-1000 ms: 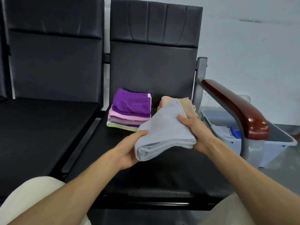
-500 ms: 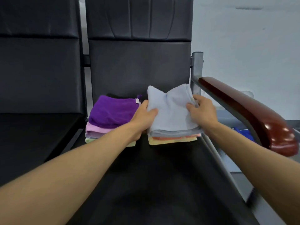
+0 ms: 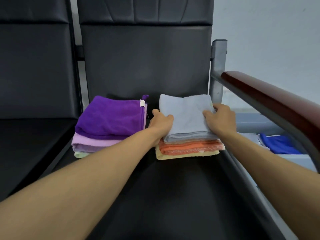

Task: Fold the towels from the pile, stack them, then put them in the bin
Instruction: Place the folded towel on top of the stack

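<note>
A folded grey towel (image 3: 187, 116) lies on top of an orange towel (image 3: 188, 147) and a yellow towel (image 3: 181, 155), stacked on the right of the black seat (image 3: 173, 196). My left hand (image 3: 161, 122) grips the grey towel's left edge with its thumb on top. At the towel's right edge, my right hand (image 3: 220, 118) holds it with its fingers curled over. To the left sits a second stack with a purple towel (image 3: 110, 115) on top, then pink, lilac and pale green ones.
A grey plastic bin (image 3: 256, 122) stands on the floor to the right, past the wooden armrest (image 3: 270, 101), with a blue towel (image 3: 278, 144) inside. Another black seat (image 3: 31, 144) adjoins on the left. The seat backrest rises right behind both stacks.
The grey towel has gone from being held up in front of me to lying flat on the orange and yellow stack. Both hands moved forward with it and stay at its edges.
</note>
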`<action>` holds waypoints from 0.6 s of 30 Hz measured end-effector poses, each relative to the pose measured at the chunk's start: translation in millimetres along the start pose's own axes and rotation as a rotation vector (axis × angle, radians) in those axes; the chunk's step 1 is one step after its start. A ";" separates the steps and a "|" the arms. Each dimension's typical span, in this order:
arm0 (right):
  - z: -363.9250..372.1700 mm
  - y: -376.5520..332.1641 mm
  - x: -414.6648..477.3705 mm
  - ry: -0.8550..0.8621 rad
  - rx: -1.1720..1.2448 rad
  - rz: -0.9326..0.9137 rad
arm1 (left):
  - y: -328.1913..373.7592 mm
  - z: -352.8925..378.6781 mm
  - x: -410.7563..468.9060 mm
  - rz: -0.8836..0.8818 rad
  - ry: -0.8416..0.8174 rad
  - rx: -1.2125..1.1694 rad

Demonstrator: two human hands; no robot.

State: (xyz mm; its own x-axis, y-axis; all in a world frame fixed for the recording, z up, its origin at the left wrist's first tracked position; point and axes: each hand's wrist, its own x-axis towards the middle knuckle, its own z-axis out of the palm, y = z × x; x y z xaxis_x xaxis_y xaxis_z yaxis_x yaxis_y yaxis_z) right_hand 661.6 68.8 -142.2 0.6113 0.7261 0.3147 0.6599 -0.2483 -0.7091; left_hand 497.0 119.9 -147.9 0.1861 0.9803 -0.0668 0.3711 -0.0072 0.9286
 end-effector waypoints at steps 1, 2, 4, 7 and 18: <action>-1.7 -2.1 -3.7 -0.002 -0.026 -0.008 | 1.3 -1.7 -3.7 0.002 -0.004 0.003; -5.3 -4.8 -9.3 -0.007 -0.060 -0.022 | 3.3 -4.9 -9.3 0.006 -0.015 0.003; -10.4 -6.7 -21.1 0.006 -0.145 -0.045 | 4.2 -11.6 -18.7 0.014 -0.071 0.009; -21.6 -12.3 -46.1 0.070 -0.299 -0.132 | 9.4 -28.3 -41.5 0.021 -0.178 0.003; -80.1 -105.9 -145.9 -0.177 -0.003 -0.057 | 50.5 -154.9 -172.1 0.060 -0.126 0.064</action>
State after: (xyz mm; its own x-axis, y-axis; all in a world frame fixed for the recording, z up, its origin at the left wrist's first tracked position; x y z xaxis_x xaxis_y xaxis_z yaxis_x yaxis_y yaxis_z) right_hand 537.5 -62.2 -62.5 0.4864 0.8407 0.2379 0.6925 -0.2050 -0.6917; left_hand 342.8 -18.5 -32.9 0.3211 0.9451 -0.0606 0.4126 -0.0821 0.9072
